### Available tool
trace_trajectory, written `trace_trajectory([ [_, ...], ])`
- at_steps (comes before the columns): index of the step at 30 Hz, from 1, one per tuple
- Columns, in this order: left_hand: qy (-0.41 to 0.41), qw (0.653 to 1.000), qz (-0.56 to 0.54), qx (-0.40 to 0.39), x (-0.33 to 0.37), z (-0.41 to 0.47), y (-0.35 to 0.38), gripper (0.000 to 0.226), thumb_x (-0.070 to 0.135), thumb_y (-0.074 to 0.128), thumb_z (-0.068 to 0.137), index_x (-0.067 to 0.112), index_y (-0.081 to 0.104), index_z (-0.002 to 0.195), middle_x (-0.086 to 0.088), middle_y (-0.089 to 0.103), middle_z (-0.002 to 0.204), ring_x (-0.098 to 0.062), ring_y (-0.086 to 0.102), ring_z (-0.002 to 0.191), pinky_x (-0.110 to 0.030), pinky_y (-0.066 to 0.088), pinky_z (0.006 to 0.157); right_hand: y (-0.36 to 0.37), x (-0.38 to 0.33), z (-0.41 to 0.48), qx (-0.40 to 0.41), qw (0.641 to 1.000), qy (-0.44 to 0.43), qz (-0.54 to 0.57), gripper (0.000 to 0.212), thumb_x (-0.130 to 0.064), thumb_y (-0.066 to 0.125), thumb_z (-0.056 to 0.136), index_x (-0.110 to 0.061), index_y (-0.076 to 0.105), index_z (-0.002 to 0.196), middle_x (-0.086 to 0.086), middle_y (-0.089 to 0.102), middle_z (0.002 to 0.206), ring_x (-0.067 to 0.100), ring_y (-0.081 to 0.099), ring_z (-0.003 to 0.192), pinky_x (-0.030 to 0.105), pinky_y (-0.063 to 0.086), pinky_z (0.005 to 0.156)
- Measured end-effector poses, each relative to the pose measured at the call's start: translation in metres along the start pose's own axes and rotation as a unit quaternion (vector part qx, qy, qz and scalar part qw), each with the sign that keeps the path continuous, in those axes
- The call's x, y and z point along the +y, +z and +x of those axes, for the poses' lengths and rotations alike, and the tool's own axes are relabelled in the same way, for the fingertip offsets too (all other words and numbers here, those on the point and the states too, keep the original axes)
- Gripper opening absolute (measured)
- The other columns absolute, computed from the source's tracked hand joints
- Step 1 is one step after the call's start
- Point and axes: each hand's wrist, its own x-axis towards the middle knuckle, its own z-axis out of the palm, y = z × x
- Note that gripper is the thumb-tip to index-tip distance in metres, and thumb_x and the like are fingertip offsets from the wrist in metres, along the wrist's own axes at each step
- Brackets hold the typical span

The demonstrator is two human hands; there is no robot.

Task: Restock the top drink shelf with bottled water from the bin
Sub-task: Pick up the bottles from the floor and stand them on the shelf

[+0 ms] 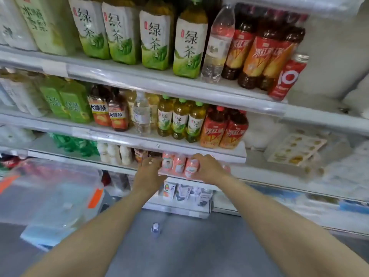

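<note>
Left hand (pixel 150 166): fingers curled against the left end of a shrink-wrapped pack of small pink-labelled bottles (pixel 179 166); a ring shows on one finger.
Right hand (pixel 207 169): fingers curled over the pack's upper right side. Both hands grip the pack, arms stretched forward.
The pack sits at the front of a low white metal shelf (pixel 79 159), beside small white bottles (pixel 113 154).

Two shelves up, one clear plastic water bottle with a white label (pixel 217 45) stands upright on the upper white shelf (pixel 139 76). It is between the tall green tea bottles (pixel 189 47) and the red-labelled iced tea bottles (pixel 259 56).
A second clear water bottle (pixel 141 114) stands on the shelf between, among tea bottles.

Transparent plastic bin with orange latches (pixel 50 196): lower left, blurred, contents not readable.
One small capped bottle (pixel 155 229) stands alone on the grey floor (pixel 189 246), between the forearms.
</note>
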Motion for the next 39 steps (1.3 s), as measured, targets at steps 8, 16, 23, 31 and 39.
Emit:
trace_trajectory([
  [8,-0.104,0.99,0.016,-0.088,-0.111,-0.014,0.097,0.062,0.031,0.074,0.085,0.023,0.05,0.142,-0.015,0.046,0.144,-0.035,0.037,0.133,-0.04,0.034,0.107,0.145,0.035,0.049,-0.077,0.991,0.039,0.103,0.064,-0.034,0.081,0.084,-0.021,0.054,0.141,0.008,0.059,0.139,0.026,0.058,0.122,0.027,0.041,0.079],
  [16,-0.206,0.967,0.002,-0.147,-0.227,-0.03,0.208,0.068,0.037,0.072,0.087,0.027,0.042,0.148,-0.013,0.041,0.147,-0.035,0.037,0.136,-0.044,0.036,0.11,0.304,0.075,0.086,-0.137,0.97,0.111,0.169,0.066,-0.044,0.075,0.089,-0.018,0.051,0.145,0.003,0.051,0.15,0.023,0.049,0.137,0.032,0.04,0.108],
  [23,-0.283,0.952,-0.043,-0.112,-0.332,-0.02,0.301,0.065,0.038,0.075,0.085,0.027,0.05,0.143,-0.013,0.044,0.144,-0.033,0.044,0.132,-0.044,0.039,0.11,0.439,0.106,0.148,-0.115,0.95,0.14,0.253,0.057,-0.049,0.079,0.083,-0.024,0.06,0.131,-0.006,0.059,0.138,0.016,0.058,0.122,0.03,0.046,0.097],
  [31,-0.332,0.942,0.004,-0.055,-0.473,-0.003,0.431,0.075,0.049,0.068,0.088,0.032,0.035,0.152,-0.011,0.022,0.161,-0.034,0.024,0.145,-0.051,0.026,0.118,0.599,0.139,0.229,-0.069,0.942,0.09,0.317,0.057,-0.04,0.083,0.082,-0.025,0.061,0.133,-0.015,0.058,0.13,0.001,0.053,0.112,0.018,0.037,0.089],
  [39,-0.362,0.931,0.036,0.015,-0.569,0.002,0.519,0.088,0.066,0.05,0.09,0.038,0.001,0.158,-0.005,-0.006,0.167,-0.025,-0.002,0.153,-0.058,-0.002,0.119,0.683,0.175,0.27,-0.047,0.9,-0.003,0.432,0.032,-0.01,0.081,0.084,-0.015,0.073,0.114,-0.007,0.073,0.109,-0.001,0.066,0.091,0.011,0.048,0.081],
])
